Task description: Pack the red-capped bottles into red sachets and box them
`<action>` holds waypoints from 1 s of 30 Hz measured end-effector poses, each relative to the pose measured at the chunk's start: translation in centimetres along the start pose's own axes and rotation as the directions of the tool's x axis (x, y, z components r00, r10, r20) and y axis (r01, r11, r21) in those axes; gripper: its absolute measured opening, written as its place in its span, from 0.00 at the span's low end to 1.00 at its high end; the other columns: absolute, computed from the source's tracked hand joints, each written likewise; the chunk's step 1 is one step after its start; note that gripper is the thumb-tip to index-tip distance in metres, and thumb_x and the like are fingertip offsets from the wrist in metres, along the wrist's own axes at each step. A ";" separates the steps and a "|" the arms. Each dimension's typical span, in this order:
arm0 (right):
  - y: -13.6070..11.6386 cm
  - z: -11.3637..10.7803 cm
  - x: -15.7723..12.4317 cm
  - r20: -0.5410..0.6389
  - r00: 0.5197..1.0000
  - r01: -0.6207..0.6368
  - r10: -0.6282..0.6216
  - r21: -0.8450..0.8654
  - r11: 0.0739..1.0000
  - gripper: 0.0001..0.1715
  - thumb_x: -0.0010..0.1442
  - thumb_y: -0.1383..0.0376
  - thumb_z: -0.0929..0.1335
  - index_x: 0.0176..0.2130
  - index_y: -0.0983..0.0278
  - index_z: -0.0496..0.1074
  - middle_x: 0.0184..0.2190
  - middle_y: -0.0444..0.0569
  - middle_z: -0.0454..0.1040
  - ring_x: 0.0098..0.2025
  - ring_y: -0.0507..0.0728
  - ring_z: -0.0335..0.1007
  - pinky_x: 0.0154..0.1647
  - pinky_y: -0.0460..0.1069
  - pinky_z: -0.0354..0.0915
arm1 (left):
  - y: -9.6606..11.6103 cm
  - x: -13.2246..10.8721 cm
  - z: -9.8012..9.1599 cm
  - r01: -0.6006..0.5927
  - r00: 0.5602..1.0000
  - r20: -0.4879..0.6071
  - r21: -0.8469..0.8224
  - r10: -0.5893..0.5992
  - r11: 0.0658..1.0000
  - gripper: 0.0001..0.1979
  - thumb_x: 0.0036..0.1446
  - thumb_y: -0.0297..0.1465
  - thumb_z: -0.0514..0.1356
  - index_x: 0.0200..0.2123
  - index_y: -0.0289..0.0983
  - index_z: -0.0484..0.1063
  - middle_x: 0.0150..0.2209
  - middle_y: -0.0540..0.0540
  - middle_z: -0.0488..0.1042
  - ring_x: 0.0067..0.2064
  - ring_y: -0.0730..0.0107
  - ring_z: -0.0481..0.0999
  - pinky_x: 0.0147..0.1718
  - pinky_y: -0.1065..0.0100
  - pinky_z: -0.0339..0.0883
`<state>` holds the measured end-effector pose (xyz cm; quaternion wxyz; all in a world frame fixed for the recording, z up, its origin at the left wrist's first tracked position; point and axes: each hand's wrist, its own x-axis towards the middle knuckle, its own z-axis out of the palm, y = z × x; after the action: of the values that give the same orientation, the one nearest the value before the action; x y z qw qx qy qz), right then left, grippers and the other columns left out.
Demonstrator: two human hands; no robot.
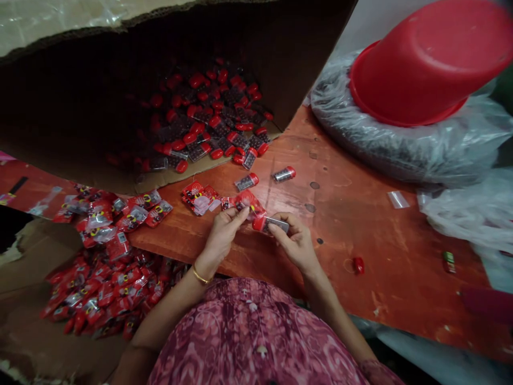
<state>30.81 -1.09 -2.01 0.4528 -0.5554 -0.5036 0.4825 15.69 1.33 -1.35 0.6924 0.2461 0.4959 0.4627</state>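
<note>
Near the tabletop's [340, 214] front edge, a soft-looking wrapper [255, 200] is pinched in the left hand [223, 231], a light-looking tube [269, 221], best held by its sides, in the right hand [297, 243].

The small clear plastic tube [265, 223] has a red cap and dark contents; the thin plastic wrapper [252, 199] is red with touches of yellow. Pink swirls pattern the maroon cloth garment [248, 342]; dark spots dot the reddish-brown wooden table [348, 219]; the tapered plastic bucket [417, 69] is plain red.

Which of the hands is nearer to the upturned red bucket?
Right. The right hand lies to the near left of the upturned red bucket; the left hand lies farther left.
</note>
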 end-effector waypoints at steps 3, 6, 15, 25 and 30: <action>0.0 0.4 -0.1 0.012 0.999 0.032 -0.032 -0.005 0.999 0.15 0.51 0.54 0.70 0.31 0.62 0.69 0.22 0.41 0.66 0.22 0.50 0.57 0.23 0.45 0.57 | -0.7 0.3 -0.1 -0.076 0.996 -0.033 0.053 0.077 0.996 0.16 0.36 0.42 0.70 0.24 0.34 0.77 0.22 0.51 0.75 0.27 0.74 0.72 0.32 0.71 0.66; 0.2 0.8 -0.3 0.018 1.000 0.014 -0.014 0.016 1.000 0.16 0.51 0.52 0.69 0.32 0.62 0.68 0.22 0.41 0.65 0.21 0.49 0.57 0.22 0.45 0.57 | -1.4 0.6 -0.5 -0.108 0.988 -0.095 0.136 0.122 0.985 0.13 0.38 0.39 0.69 0.20 0.34 0.75 0.20 0.51 0.73 0.27 0.74 0.70 0.29 0.72 0.63; 1.5 -0.2 0.8 -0.026 0.994 -0.105 0.111 0.169 0.980 0.21 0.49 0.47 0.69 0.32 0.60 0.66 0.24 0.41 0.66 0.22 0.50 0.59 0.23 0.46 0.61 | -1.5 1.2 -1.7 -0.040 0.997 -0.061 0.224 0.055 0.974 0.12 0.34 0.35 0.71 0.23 0.34 0.76 0.22 0.50 0.74 0.25 0.72 0.71 0.27 0.71 0.65; 0.9 2.4 2.3 0.023 1.000 -0.025 0.021 0.217 0.976 0.21 0.47 0.49 0.72 0.30 0.62 0.67 0.24 0.41 0.67 0.26 0.50 0.61 0.29 0.46 0.61 | -0.9 0.7 -1.8 -0.099 0.994 0.079 0.278 0.080 0.955 0.14 0.38 0.38 0.69 0.29 0.34 0.77 0.28 0.48 0.77 0.29 0.72 0.72 0.30 0.72 0.64; 1.4 2.0 2.2 0.018 0.995 -0.097 0.096 0.297 0.950 0.21 0.45 0.49 0.72 0.30 0.61 0.67 0.24 0.41 0.68 0.25 0.50 0.62 0.29 0.46 0.63 | -0.3 0.8 -2.0 -0.095 0.995 0.036 0.175 0.090 0.980 0.17 0.36 0.39 0.70 0.28 0.34 0.78 0.25 0.50 0.75 0.27 0.76 0.70 0.29 0.74 0.63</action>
<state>29.04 1.05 -3.80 0.5060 -0.5043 -0.3982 0.5754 14.00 1.70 -2.74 0.6525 0.3359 0.5131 0.4450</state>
